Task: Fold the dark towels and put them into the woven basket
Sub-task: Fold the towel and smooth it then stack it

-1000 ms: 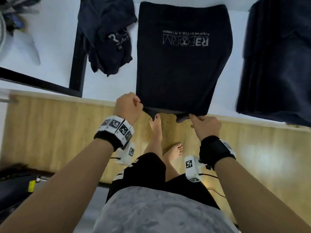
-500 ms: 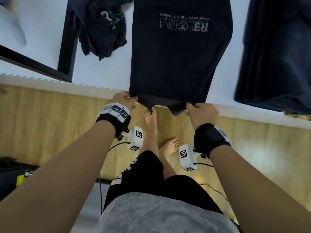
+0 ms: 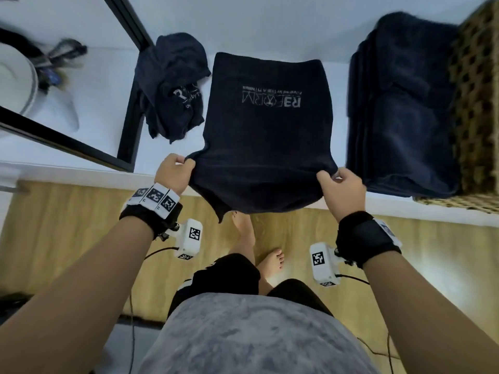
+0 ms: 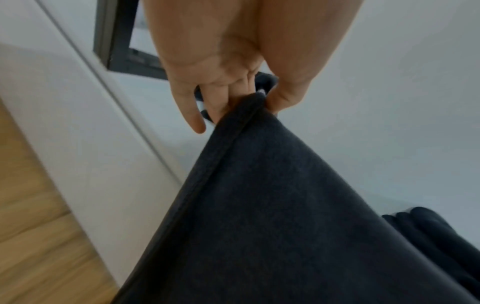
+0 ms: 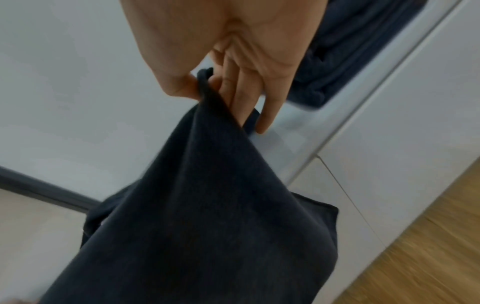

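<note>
1. Dark terry cloth with a pale printed logo, the towel (image 3: 267, 125) lies mostly flat on the white surface (image 3: 270, 28), its near edge lifted clear of the surface lip and sagging between two hands.
2. Its far part rests between a crumpled dark towel (image 3: 172, 87) on the left and a stack of folded dark towels (image 3: 399, 109) on the right.
3. That stack sits just beside the woven basket (image 3: 475, 103), touching its wall as far as the head view shows; whether any towel is already inside the basket cannot be told.
4. Progress, as I judge it: several towels look folded, the logo towel is mid-fold, the crumpled one is untouched, and moving things into the basket appears still to be done.
5. Left hand (image 3: 174, 172): thumb and fingers (image 4: 215, 107) pinch the near left corner along the hem, wrist raised above the surface edge, forearm reaching forward.
6. Right hand (image 3: 341, 184): thumb and fingers (image 5: 241, 96) pinch the near right corner, bunching the cloth; the little finger points down, loose.
7. Both arms reach out roughly parallel and level, suited to carrying the near edge forward over the logo.
</note>
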A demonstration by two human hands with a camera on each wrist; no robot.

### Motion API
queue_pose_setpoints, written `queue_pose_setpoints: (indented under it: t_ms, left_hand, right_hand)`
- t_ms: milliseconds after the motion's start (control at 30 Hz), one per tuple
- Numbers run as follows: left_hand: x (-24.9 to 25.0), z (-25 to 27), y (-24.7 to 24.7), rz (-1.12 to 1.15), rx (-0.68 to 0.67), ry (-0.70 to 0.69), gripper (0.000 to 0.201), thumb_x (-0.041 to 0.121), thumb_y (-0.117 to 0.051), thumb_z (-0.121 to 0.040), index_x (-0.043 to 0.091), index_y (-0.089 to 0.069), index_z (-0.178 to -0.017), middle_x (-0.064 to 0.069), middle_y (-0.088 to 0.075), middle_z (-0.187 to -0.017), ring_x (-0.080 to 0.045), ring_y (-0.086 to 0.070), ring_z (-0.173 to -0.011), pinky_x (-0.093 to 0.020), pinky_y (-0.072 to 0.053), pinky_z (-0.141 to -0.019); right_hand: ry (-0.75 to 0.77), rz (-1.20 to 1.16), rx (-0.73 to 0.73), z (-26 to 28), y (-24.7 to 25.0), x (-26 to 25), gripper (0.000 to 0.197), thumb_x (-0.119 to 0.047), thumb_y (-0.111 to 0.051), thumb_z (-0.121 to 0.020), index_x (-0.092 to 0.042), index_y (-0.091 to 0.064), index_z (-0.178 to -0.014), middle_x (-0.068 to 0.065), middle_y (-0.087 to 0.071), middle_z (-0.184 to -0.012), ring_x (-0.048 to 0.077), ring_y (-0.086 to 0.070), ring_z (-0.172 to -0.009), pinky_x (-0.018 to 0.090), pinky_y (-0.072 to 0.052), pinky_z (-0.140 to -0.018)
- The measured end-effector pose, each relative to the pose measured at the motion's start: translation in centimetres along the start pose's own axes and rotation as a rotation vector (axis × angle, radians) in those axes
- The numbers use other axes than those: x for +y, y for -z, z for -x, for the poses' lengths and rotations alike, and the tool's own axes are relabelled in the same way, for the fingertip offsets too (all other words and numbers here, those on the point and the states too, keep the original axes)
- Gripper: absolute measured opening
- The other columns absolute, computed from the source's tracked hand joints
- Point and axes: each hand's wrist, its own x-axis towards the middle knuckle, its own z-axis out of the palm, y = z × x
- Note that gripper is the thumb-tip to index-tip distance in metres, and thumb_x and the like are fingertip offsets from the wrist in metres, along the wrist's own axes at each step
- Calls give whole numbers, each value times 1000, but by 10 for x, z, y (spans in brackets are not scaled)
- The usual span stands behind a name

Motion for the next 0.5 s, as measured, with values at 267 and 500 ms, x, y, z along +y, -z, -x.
queue_pose_setpoints:
  t_ms: [267,500]
  left_hand:
    - [50,-28,34,352,-118,-207,20,9,-53,-97,27,-63,-95,-6,-60,-86,-20,-59,-82,-40,-57,-66]
    - [87,-79,18,594,-186,-70,27,-2,-53,-95,8,-64,-118,-9,-62,-91,-21,-61,-89,-28,-55,-74]
  right_hand:
    - [218,-61,29,-43,24,-58,2,-37,-66,-85,-37,-64,-86,-13,-54,-64,3,-52,-65,23,-46,-69]
    - [28,-191,-18,-96,8,-74,14,-23,-69,-79,-34,-74,-85,-8,-74,-96,11,-68,-98,35,-52,-99]
